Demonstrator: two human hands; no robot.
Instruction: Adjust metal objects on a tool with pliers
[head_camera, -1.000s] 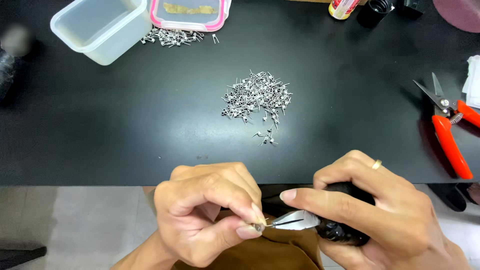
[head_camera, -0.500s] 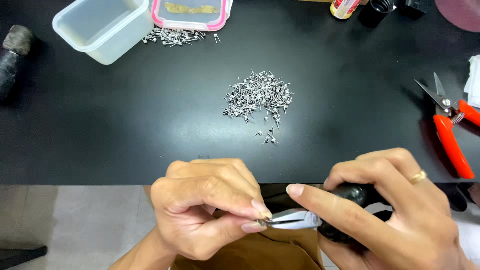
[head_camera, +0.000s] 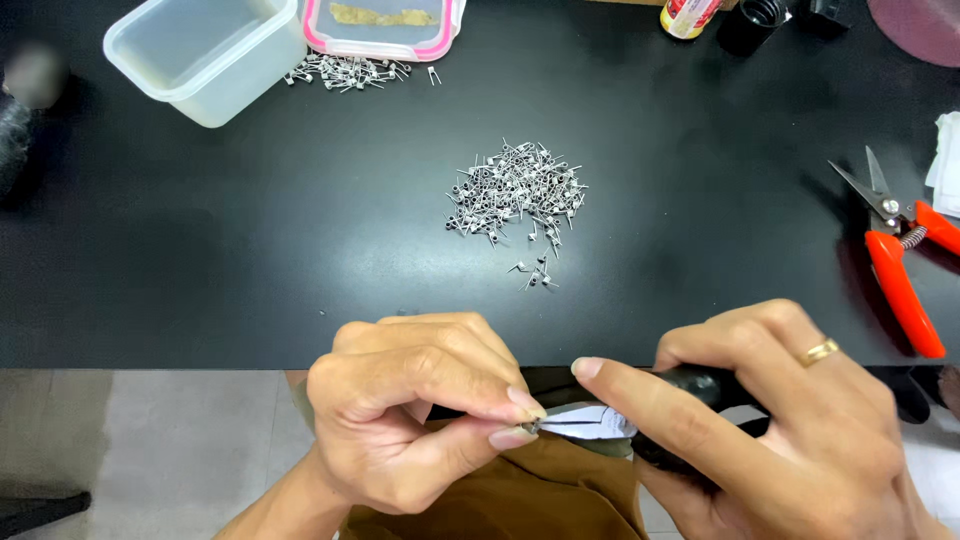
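A black tabletop (head_camera: 200, 250) carries a heap of small metal coils (head_camera: 515, 195). Below its edge, the left hand (head_camera: 410, 420) pinches what seems one tiny coil (head_camera: 532, 428); the right hand (head_camera: 790, 420) grips black-handled pliers (head_camera: 600, 422), jaws closed toward it.

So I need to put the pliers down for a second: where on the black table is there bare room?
The widest bare patch of the black table lies left of the central pile of small wire coils, below the clear plastic tub. Another lies between that pile and the red-handled snips. The far edge is crowded with the tub, a pink-rimmed lid and loose coils.
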